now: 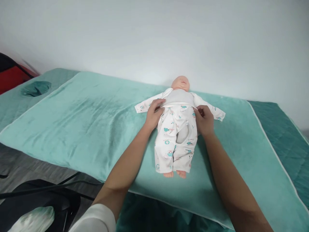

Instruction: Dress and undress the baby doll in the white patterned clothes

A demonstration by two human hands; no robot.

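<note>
A baby doll [180, 83] lies on its back on a teal towel [91, 122], head toward the wall. It wears a white printed top and matching printed trousers [175, 141]; its bare feet stick out at the bottom. My left hand [153, 113] grips the trouser waistband at the doll's right hip, fingers curled over the fabric. My right hand [204, 120] pinches the waistband at the other hip. The belly area shows a grey undershirt [179, 96].
The towel covers a darker teal padded table [280, 129] against a white wall. A face hole [35, 88] sits at the table's far left end. A red and black object [12, 75] stands at the left. Black cables and a stool base [43, 193] lie on the floor.
</note>
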